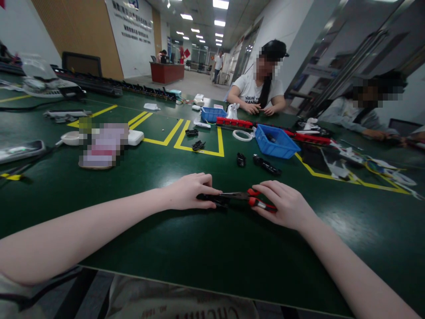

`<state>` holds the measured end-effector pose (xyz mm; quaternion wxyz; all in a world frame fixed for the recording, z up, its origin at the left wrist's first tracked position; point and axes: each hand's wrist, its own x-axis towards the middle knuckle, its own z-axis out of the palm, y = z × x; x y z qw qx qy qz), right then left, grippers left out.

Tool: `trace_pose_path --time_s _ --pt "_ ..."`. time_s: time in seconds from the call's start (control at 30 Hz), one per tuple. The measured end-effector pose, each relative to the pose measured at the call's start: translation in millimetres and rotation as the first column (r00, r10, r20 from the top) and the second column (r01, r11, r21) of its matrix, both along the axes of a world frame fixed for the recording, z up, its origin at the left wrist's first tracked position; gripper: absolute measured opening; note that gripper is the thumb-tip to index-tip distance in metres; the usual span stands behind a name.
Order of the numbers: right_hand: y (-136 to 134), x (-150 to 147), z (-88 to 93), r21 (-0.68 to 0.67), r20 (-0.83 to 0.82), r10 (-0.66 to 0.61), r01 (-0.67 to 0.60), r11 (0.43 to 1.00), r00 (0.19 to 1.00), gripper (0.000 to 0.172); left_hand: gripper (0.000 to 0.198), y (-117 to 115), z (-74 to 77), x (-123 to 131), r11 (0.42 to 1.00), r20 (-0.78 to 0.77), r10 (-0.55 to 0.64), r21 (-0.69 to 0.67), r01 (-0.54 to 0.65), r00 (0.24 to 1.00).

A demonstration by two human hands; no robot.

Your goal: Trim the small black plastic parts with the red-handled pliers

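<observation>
Because the red-handled pliers (246, 195) reach the small black part (222, 202) just below the frame's centre, keeping it pinned steady and the tool level should serve best; the left hand (191, 191) pinches it narrowly between thumb and fingers, the right hand (286, 203) curls around the slightly parted handles (263, 205)

Phone (103, 147) beside white case (136, 138), yellow tape (199, 151), red desk (166, 72)

Left forearm (109, 221) and right forearm (338, 252) converge, left fingers (207, 204) pinching, right fingers (269, 191) curled gripping.
</observation>
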<state>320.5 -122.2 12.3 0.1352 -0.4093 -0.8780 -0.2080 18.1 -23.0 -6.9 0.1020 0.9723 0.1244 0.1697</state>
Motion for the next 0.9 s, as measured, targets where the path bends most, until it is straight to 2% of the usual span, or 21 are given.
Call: trace_pose_path --time_s 0.27,0.57,0.9 --pt "-0.4 -0.3 -2.8 -0.024 -0.01 -0.026 0.026 0.999 1.0 0.04 0.038 -0.8 0.4 -0.2 1.0 0.002 0.005 -0.012 -0.005 1.0" --pt "-1.1 1.1 0.6 0.027 0.006 -0.031 0.031 0.999 0.999 0.041 0.038 -1.4 1.6 -0.2 1.0 -0.01 0.008 -0.011 -0.008 1.0" --pt "-0.8 -2.0 -2.1 -0.017 -0.02 -0.025 0.025 1.0 0.999 0.04 0.038 0.3 -1.5 0.2 1.0 0.001 0.004 -0.027 -0.004 1.0"
